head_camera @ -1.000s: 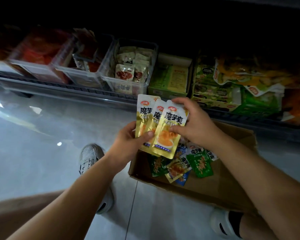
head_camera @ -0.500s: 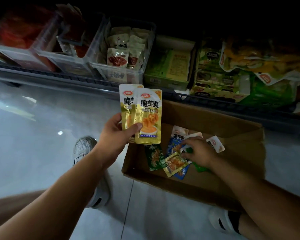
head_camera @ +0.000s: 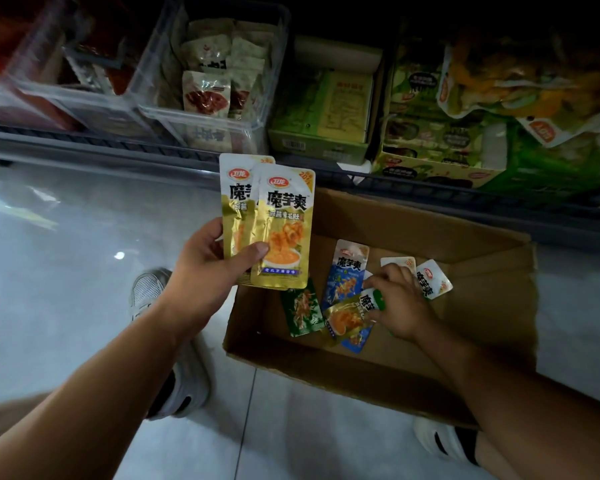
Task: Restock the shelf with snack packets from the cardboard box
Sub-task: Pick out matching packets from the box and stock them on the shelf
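Head view: left hand point(head_camera: 201, 271) pinches two gold foil packets point(head_camera: 284, 230) (fanned). Right hand point(head_camera: 400, 303) grips a green-edged packet point(head_camera: 373, 301) in the brown cardboard box point(head_camera: 430, 230).

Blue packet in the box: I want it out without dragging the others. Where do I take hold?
I'd pinch the blue packet by its top seal, coming from the shelf side: that end lies bare, while the gold packet in the right hand overlaps its lower end.
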